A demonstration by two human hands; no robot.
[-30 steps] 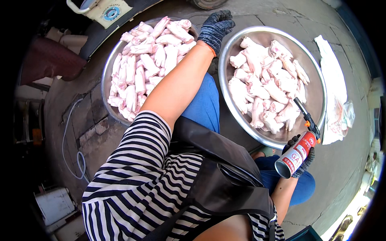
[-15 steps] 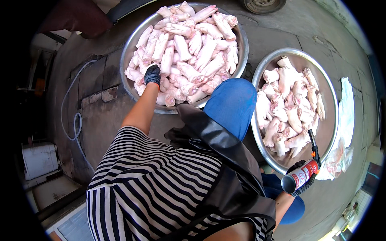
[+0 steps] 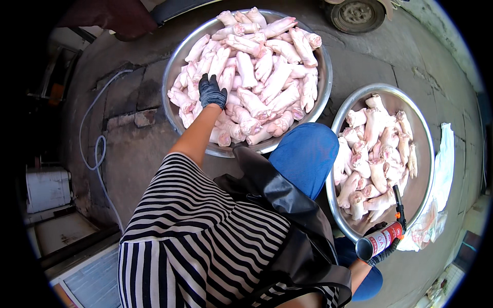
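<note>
Pale pink pig's trotters (image 3: 277, 79) are heaped in a large round metal basin (image 3: 324, 97) in front of me. My left hand (image 3: 212, 92), in a dark glove, rests over the near left part of this heap, fingers spread apart and gripping nothing. On the right, my gloved right hand (image 3: 382, 251) is closed around a gas torch: a red and white gas can (image 3: 379, 241) with a black nozzle (image 3: 397, 197). The nozzle reaches over the edge of a second metal basin (image 3: 354, 98), which holds a smaller pile of trotters (image 3: 377, 169).
A pale hose (image 3: 97, 154) curls along the dark paved floor at left. White plastic sheeting (image 3: 442, 169) lies right of the second basin. A vehicle wheel (image 3: 358, 16) stands at the far side. A white box (image 3: 49, 190) is at far left.
My left hand has gone from curled at the heap's left edge to spread fingers slightly further in. The view has shifted, and the right hand still holds the torch.
</note>
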